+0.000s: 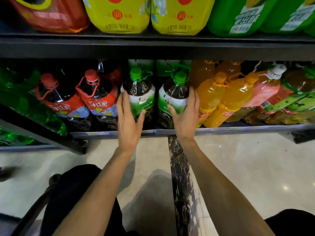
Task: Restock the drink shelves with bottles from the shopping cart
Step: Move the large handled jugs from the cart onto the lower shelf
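**Two green-capped bottles lined up at the front of the bottom shelf**

Two large bottles of dark tea with green caps are seen standing upright, side by side, at the near edge of the lower shelf [238, 129], a narrow gap left between them. The left bottle [141, 92] is touched by the left hand [128, 120], and the right bottle [173, 97] by the right hand [185, 116]. On both hands the fingers are stretched out and spread, laid against the outer flanks with thumbs across the labels; nothing is clenched. The hold is judged to be a steadying or squaring one, so that the labels are kept facing the aisle. The pair is slotted between red-capped bottles [95, 97] to the left and orange drink bottles [214, 97] to the right, apparently so that like is kept with like. More green-labelled stock is visible behind, farther in. Yellow jugs [119, 16] are carried on the upper shelf [153, 46]. The shopping cart cannot be clearly made out.
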